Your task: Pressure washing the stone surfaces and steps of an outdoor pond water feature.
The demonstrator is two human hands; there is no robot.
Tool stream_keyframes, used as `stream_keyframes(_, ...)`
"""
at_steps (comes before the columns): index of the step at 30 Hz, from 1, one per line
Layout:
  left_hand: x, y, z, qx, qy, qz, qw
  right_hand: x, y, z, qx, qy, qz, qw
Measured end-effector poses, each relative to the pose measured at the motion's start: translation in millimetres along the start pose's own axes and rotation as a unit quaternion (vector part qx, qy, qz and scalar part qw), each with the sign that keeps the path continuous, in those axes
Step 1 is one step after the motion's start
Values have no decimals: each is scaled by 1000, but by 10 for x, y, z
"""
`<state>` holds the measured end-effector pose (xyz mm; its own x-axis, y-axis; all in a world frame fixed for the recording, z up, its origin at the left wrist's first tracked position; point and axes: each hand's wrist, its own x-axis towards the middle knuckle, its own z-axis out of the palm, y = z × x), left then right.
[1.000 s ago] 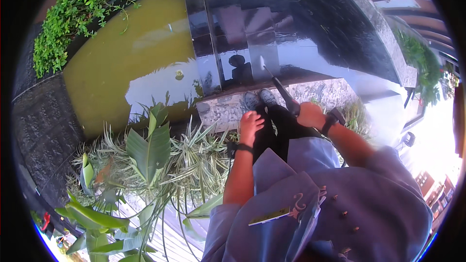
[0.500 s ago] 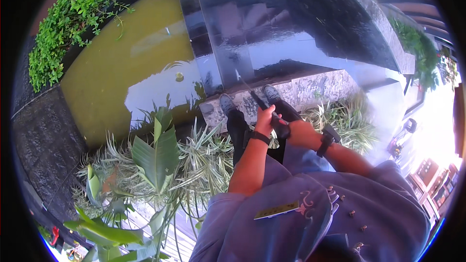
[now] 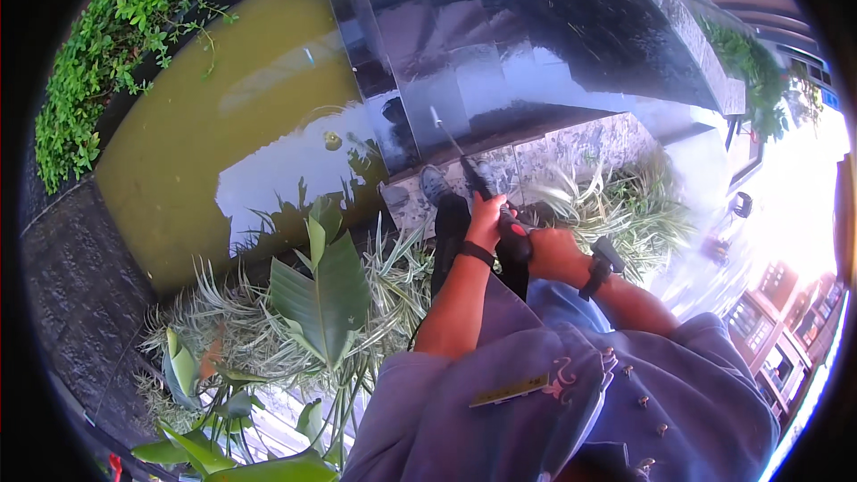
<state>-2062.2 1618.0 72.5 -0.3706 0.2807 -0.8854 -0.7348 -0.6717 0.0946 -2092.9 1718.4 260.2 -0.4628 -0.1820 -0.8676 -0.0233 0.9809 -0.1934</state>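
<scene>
Both of my hands grip a black pressure washer wand (image 3: 478, 180) with a red detail and a thin lance. My left hand (image 3: 487, 221) wraps round its front part, a dark band on the wrist. Behind it, my right hand (image 3: 555, 255) closes on the rear grip, below a black wristwatch (image 3: 604, 266). The pale lance tip points away from me, over the wet dark tiles (image 3: 464, 80) of a shallow basin. How my right fingers sit on the grip is partly hidden.
My shoes stand on a mottled stone ledge (image 3: 571, 153). A pond (image 3: 178, 161) with murky green water lies left, beside a low dividing wall (image 3: 379, 80). Striped grassy plants (image 3: 616, 214) and a broad-leaved plant (image 3: 326, 303) grow close to my legs. A dark stone wall (image 3: 705, 62) bounds the basin.
The lance tip has shifted slightly farther out over the tiles. My view has turned a little, and the wand now partly covers my right shoe. Both hands keep their grip.
</scene>
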Motion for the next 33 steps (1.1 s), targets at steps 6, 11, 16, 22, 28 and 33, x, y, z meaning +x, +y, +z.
stream_keyframes(6, -60, 38, -9, -5, 14, -2, 1000, -16, -136, 79, 37, -1, 26, 999)
stream_keyframes(11, -134, -31, 39, 4, -26, -17, 1000, -160, -109, 50, 38, -10, 41, 998)
stream_keyframes(16, -209, -106, 163, -15, 72, 37, 997, -125, 183, -24, 10, -30, 1, 1000)
stream_keyframes(22, -54, -131, -47, -62, 84, 5, 995, -34, 89, -21, 27, -36, -11, 999)
stream_keyframes(28, -122, -235, 238, -59, 65, -7, 996, -134, 291, -15, 10, -26, -11, 1000)
stream_keyframes(33, -139, -264, 231, -32, -70, -35, 996, -314, 190, -11, -7, 13, -22, 1000)
